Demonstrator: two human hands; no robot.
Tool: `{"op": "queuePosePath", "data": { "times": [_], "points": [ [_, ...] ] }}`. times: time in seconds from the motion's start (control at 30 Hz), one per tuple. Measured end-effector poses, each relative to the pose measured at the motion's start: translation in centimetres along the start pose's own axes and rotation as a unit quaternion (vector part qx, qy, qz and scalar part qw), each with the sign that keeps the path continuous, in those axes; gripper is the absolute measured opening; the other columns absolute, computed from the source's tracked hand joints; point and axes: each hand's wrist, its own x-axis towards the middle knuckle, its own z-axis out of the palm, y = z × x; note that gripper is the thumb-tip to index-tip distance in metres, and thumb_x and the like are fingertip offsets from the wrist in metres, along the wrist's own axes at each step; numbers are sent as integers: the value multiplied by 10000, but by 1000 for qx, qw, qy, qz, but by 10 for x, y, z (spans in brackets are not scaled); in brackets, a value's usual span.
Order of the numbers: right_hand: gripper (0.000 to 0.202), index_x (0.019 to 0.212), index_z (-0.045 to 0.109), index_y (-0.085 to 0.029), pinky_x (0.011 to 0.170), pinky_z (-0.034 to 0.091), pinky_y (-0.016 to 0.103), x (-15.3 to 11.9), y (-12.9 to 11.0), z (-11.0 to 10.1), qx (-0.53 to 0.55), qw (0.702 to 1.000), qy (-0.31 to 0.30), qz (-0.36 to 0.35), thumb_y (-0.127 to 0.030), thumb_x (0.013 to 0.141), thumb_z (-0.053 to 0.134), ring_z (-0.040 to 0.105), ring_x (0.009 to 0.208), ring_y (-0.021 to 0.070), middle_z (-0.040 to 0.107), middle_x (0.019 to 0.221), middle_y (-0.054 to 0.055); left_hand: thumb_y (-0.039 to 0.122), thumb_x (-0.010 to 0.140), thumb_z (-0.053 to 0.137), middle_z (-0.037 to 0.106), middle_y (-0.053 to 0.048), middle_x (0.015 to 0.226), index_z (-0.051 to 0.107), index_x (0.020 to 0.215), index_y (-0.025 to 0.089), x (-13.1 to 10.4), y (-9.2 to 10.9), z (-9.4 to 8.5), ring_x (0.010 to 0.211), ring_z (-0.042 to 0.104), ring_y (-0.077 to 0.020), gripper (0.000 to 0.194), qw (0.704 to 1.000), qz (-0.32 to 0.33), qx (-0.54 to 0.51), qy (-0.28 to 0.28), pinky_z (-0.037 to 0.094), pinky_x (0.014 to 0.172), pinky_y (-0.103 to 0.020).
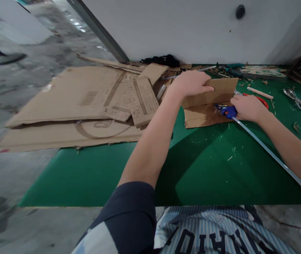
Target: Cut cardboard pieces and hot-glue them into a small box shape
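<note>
My left hand (pixel 192 83) grips the top edge of a folded piece of cardboard (pixel 223 88), one panel of which stands upright while the other lies flat on the green tabletop. In my right hand (pixel 247 106) is a blue hot glue gun (pixel 228 111), its nozzle pointing left over the flat panel. A long clear glue stick (pixel 272 155) sticks out of the gun's back and slants down to the right, towards my forearm. Whether the nozzle touches the cardboard I cannot tell.
Flattened cardboard sheets (pixel 87 91) and smaller pieces lie stacked on the left, overhanging the table (pixel 87 173). Red-handled scissors or pliers (pixel 261 100) lie behind my right hand. Further right are a wooden stick (pixel 260 92) and a metal tool (pixel 294 98). Scraps line the wall (pixel 192 31).
</note>
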Motion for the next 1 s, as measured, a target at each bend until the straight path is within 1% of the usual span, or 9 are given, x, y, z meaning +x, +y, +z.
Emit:
{"op": "queuePosePath", "data": {
  "times": [0.1,0.23,0.33,0.47,0.63,0.77,0.87,1.0],
  "points": [
    [292,1021,617,-131,564,290,331,-2,5,3,-2,1000,1,4,-344,834,547,624,823,251,674,1046,149,523,908,440,706,-107,1069,663,1109,213,1,-1,1,1034,627,-304,432,1000,-2,-4,6,455,842,-368],
    [302,1040,621,-130,568,298,324,-4,13,7,-7,1000,-18,11,-335,839,529,619,842,251,673,1057,149,523,909,434,705,-112,1073,664,1106,204,0,-1,0,1035,630,-309,440,1000,-3,-4,5,458,837,-367],
    [301,1041,624,-121,591,327,330,-7,18,8,-8,1000,-25,14,-321,844,514,621,863,252,671,1050,150,515,912,425,701,-117,1072,663,1102,195,0,0,-1,1023,634,-312,442,1000,0,-1,3,461,825,-370],
    [287,1019,625,-129,623,351,336,-10,22,9,-3,1000,-22,20,-326,854,496,627,849,248,679,1039,142,519,905,434,704,-105,1039,665,1096,210,0,-1,-1,1005,635,-301,431,1000,0,-9,6,463,815,-359],
    [287,1002,626,-137,657,370,335,-11,31,14,-11,1000,-16,14,-332,828,507,636,890,249,688,1008,135,514,903,430,703,-114,1040,665,1083,208,-1,0,-1,986,635,-306,426,1000,4,-8,4,467,794,-369],
    [267,924,633,-155,682,396,343,-13,39,18,1,1000,-6,1,-374,832,510,632,885,244,692,944,118,518,902,430,702,-117,1038,661,1077,200,0,0,-1,994,632,-310,430,1000,4,-3,3,468,796,-368],
    [249,872,634,-176,696,415,350,-15,42,17,16,1000,-1,14,-384,844,500,625,873,239,693,939,109,525,901,435,700,-112,1020,658,1077,199,0,-1,-1,1002,630,-308,433,1000,2,-6,4,467,803,-358],
    [209,834,655,-198,704,429,360,-16,44,14,29,999,-11,24,-370,822,537,623,870,247,690,912,107,528,905,431,697,-111,979,658,1074,183,-1,-1,-1,992,634,-301,446,1000,3,-14,-2,466,811,-350]
  ]
}}
